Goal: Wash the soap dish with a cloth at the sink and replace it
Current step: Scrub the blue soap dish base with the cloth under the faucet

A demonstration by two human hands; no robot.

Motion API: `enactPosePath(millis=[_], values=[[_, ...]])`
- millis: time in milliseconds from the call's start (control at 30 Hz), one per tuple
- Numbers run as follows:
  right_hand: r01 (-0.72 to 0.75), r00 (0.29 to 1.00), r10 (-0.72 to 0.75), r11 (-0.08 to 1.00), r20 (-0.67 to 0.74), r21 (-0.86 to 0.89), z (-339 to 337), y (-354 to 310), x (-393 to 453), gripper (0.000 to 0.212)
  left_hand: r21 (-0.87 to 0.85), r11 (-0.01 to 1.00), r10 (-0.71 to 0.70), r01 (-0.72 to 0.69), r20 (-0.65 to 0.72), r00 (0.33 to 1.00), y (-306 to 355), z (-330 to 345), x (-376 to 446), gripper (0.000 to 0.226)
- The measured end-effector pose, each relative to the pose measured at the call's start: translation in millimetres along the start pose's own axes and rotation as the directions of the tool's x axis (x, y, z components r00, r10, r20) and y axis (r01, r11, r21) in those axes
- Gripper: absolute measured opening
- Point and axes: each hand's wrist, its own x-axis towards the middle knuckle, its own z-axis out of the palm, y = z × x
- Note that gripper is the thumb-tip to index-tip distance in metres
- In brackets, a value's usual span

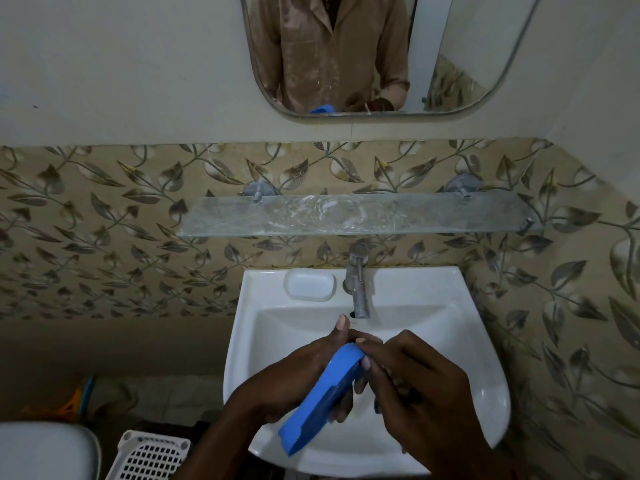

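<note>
- The blue oblong plastic soap dish (320, 400) is held over the bowl of the white ceramic wall-hung sink (485, 393), clear of the basin and well below the steel pillar tap (358, 285).
- Its long axis runs on a slant, from the lower end nearest the person up and away toward the tap; it is tilted on edge, so one long side faces the camera.
- The left hand (294, 379) carries it: the fingers are curled round the dish from underneath at mid-length, the thumb lying up along its left flank, so this hand is closed on the dish.
- The right hand (412, 386) meets the dish at its far, upper end, with fingers bent and the fingertips (366, 363) pressed on the rim there.
- Whether the right hand has a cloth bunched in it cannot be told; none shows plainly between the fingers.
- No water can be seen running from the tap.
- Judged from this, the washing is in hand, and the right hand is the one placed to rub along the dish toward its near end while the left steadies it.
- A moulded soap recess (309, 285) on the sink ledge, left of the tap, stands bare, as does the glass wall shelf (242, 216) above; either could be where it goes back.
</note>
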Motion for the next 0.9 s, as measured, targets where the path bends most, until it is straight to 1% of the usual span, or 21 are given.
enactPosePath(millis=[33,67,100,133,200,233,300,333,400,433,467,500,567,633,667,733,800,867,900], values=[[-0.072,0.997,0.072,0.997,0.023,-0.002,0.1,-3.4,2.6,0.022,0.036,0.999,0.018,-0.018,-0.002,1.0,3.9,-0.9,-1.5,0.074],[-0.063,0.998,0.064,0.997,0.023,-0.048,-1.2,-5.3,4.5,0.024,0.008,1.0,0.023,-0.023,0.021,1.0,7.1,-1.3,-6.0,0.077],[-0.002,1.0,0.005,0.992,0.021,-0.128,-1.5,-1.3,2.7,0.026,-0.016,0.999,0.035,-0.035,0.002,0.999,8.9,-0.2,-11.5,0.075],[0.032,0.999,-0.03,0.981,0.016,-0.193,-2.2,0.4,3.0,0.027,-0.045,0.997,0.064,-0.062,0.044,0.997,9.0,0.6,-16.2,0.068],[0.107,0.994,-0.112,0.957,-0.003,-0.27,-1.2,2.5,2.0,0.027,-0.054,0.993,0.112,-0.107,0.098,0.989,3.7,2.1,-21.7,0.039],[0.124,0.992,-0.127,0.953,0.007,-0.276,-0.4,-0.7,3.0,0.026,-0.037,0.993,0.117,-0.115,0.063,0.991,3.3,4.4,-21.5,0.037],[0.145,0.989,-0.136,0.967,0.057,-0.209,0.0,-3.3,2.1,0.027,0.062,0.987,0.152,-0.151,-0.013,0.988,-0.3,6.0,-17.2,0.054],[0.109,0.993,-0.101,0.985,0.067,-0.135,-1.6,-5.5,2.6,0.029,0.118,0.979,0.174,-0.166,-0.067,0.982,1.0,6.9,-17.4,0.06],[-0.029,0.997,0.026,0.998,0.066,0.05,-8.3,-10.7,5.3,0.031,0.241,0.945,0.262,-0.223,-0.142,0.955,-0.8,7.3,-18.2,0.071],[-0.086,0.995,0.078,0.988,0.064,0.127,-11.4,-13.2,7.1,0.029,0.313,0.918,0.307,-0.243,-0.172,0.936,-4.0,7.1,-17.2,0.073],[-0.111,0.993,0.102,0.981,0.062,0.16,-13.8,-16.6,9.0,0.025,0.373,0.896,0.332,-0.239,-0.208,0.92,-4.5,7.6,-16.1,0.071],[-0.103,0.993,0.094,0.983,0.065,0.152,-14.5,-20.5,10.4,0.02,0.408,0.879,0.362,-0.246,-0.237,0.901,-6.7,8.3,-13.0,0.066],[-0.04,0.993,0.032,0.997,0.117,0.071,-13.7,-28.4,13.6,0.017,0.448,0.851,0.403,-0.274,-0.224,0.887,-6.9,9.4,-9.2,0.058],[0.006,0.986,-0.007,1.0,0.167,0.011,-11.6,-33.1,12.6,0.018,0.488,0.823,0.434,-0.292,-0.207,0.877,-5.9,8.7,-7.2,0.052],[0.009,0.986,-0.012,1.0,0.168,0.014,-12.0,-32.7,11.9,0.019,0.51,0.812,0.437,-0.283,-0.211,0.874,-5.1,8.0,-7.9,0.052],[-0.039,0.992,0.031,0.997,0.125,0.062,-15.4,-25.6,14.7,0.019,0.553,0.789,0.451,-0.267,-0.225,0.864,-3.8,6.6,-12.1,0.057],[-0.122,0.991,0.116,0.988,0.071,0.093,-19.4,-16.0,18.1,0.017,0.598,0.757,0.458,-0.262,-0.201,0.866,-4.2,6.6,-14.8,0.06],[-0.152,0.987,0.143,0.98,0.08,0.128,-20.1,-16.0,18.1,0.012,0.611,0.749,0.453,-0.256,-0.19,0.871,0.9,8.7,-15.2,0.06],[-0.146,0.985,0.13,0.978,0.113,0.151,-18.7,-20.7,16.5,0.013,0.614,0.742,0.465,-0.269,-0.182,0.867,3.4,9.2,-14.5,0.061]])
